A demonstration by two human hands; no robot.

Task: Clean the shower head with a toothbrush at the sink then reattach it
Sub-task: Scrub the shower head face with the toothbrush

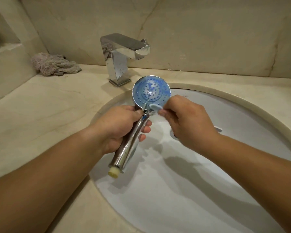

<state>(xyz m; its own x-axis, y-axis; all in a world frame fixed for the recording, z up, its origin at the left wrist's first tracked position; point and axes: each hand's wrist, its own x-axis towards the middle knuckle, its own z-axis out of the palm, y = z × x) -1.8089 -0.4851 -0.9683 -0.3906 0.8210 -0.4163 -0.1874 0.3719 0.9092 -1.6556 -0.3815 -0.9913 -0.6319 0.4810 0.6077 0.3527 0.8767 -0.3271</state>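
My left hand (123, 126) grips the chrome handle of the shower head (150, 90), holding it over the white sink (233, 115) with the blue nozzle face turned up toward me. The handle's cream threaded end points down at the lower left. My right hand (185, 121) pinches a light blue toothbrush (154, 106) at the lower rim of the face. The brush's thin neck reaches up across the nozzles, and its head is blurred against the blue face.
A square chrome faucet (123, 54) stands behind the basin, with no water running from it. A crumpled grey-pink cloth (55, 64) lies on the beige marble counter (40, 111) at the back left. Marble wall panels rise behind.
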